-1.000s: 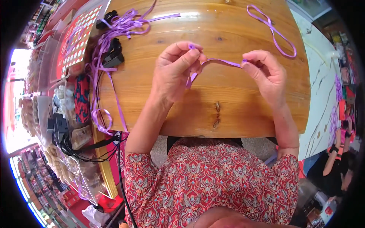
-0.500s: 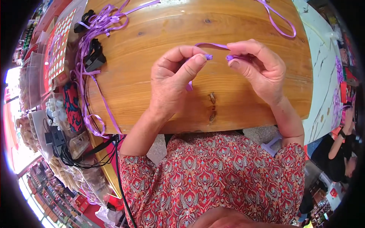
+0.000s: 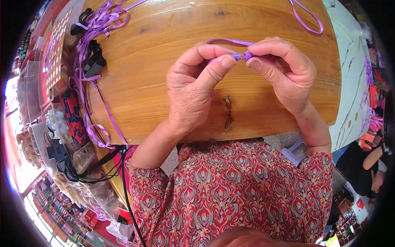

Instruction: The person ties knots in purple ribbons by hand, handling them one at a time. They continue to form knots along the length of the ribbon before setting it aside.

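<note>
Over the wooden table (image 3: 164,99), my left hand (image 3: 195,78) pinches a small purple plastic connector piece (image 3: 236,56) between thumb and forefinger. Facing it, a second purple connector piece (image 3: 247,55) is pinched in my right hand (image 3: 286,68). The two pieces point at each other with a narrow gap between their ends. A purple ribbon (image 3: 228,40) arches behind them from one hand to the other. My fingers cover the back ends of both pieces, so how the ribbon joins them is hidden.
A tangle of purple ribbons (image 3: 96,24) and black clips (image 3: 94,61) lies along the table's left edge. A purple ribbon loop (image 3: 308,18) rests at the far right. Packed goods and black cables (image 3: 78,177) crowd the left side. A marble-patterned surface (image 3: 349,82) borders the right.
My hands have brought the two connector pieces closer together, the left one moving right and slightly up. The view has shifted a little.
</note>
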